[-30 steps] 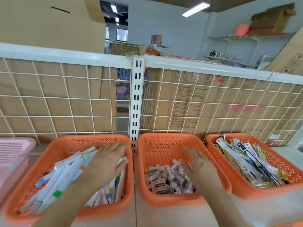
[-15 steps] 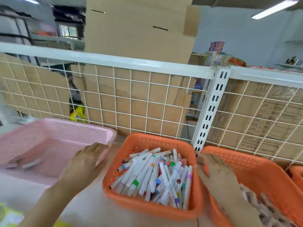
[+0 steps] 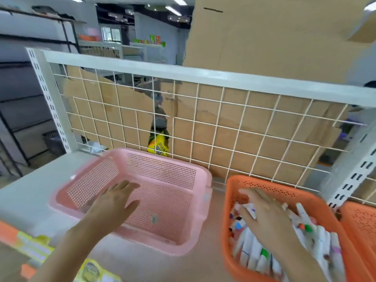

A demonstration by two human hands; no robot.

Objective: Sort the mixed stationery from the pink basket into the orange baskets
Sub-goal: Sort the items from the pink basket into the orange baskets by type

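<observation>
The left hand (image 3: 114,202) and right hand (image 3: 264,212) are bare. The left forearm (image 3: 67,247) and right forearm (image 3: 295,251) are uncovered to the lower edge.

Your pink basket (image 3: 162,169) stands just left of an orange basket (image 3: 274,185) heaped with white markers (image 3: 252,249); a second orange basket (image 3: 360,220) lies beyond.

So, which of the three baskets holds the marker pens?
The orange basket directly right of the pink basket, under the right hand. The pink one looks nearly empty; the far orange basket shows no pens.
</observation>
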